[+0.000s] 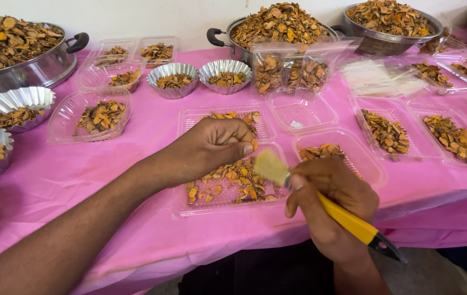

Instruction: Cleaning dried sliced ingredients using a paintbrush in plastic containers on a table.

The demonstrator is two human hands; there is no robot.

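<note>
While the left hand (214, 147) rests curled over a clear plastic tray (228, 188) of dried orange-brown slices (233, 180), its fingers are folded shut and seem to pinch something small at the fingertips, though what they pinch cannot be told. The right hand (331, 205) is closed around the yellow handle of a brush (320, 199) (its pale bristles point up and left, toward the left thumb), and the dark tip of the handle sticks out past the wrist at the lower right. The bristles hover just above the near tray, close to the left fingertips.

That tray lies on a pink table cover (135, 218), near the front edge. Just behind it sits a second flat tray (225, 120) with a few slices, partly hidden by the left hand. To the right lies a partly filled tray (337, 155), and behind that an empty clear tray (301, 112). Farther right are two flat trays of slices (419, 134). Two silver fluted cups (200, 79) stand side by side farther back, more fluted cups (12, 106) line the left edge, and a round clear container (88, 114) holds slices between them. Large metal pans (277, 27) heaped with the same dried slices stand along the wall.
</note>
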